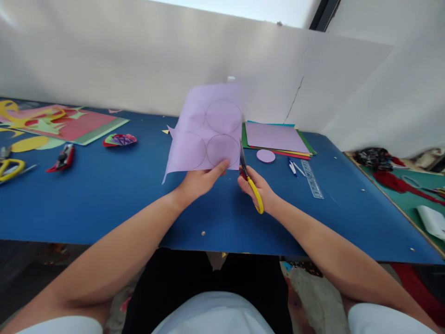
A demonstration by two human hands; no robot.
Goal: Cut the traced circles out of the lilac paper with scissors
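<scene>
My left hand (200, 180) pinches the lower edge of a lilac paper sheet (201, 134) and holds it up over the blue table (104, 195). Several pencilled circles are drawn on the sheet. My right hand (259, 185) grips yellow-handled scissors (248, 178), whose blades point up at the sheet's lower right edge beside one circle.
A stack of coloured paper (276, 139) lies behind my right hand, with a cut lilac disc (266, 156), pens (294, 168) and a clear ruler (313, 180). At left lie paper scraps (52, 123), a folded paper flower (120, 139), a red cutter (64, 157) and yellow scissors (10, 168). A white wall stands behind.
</scene>
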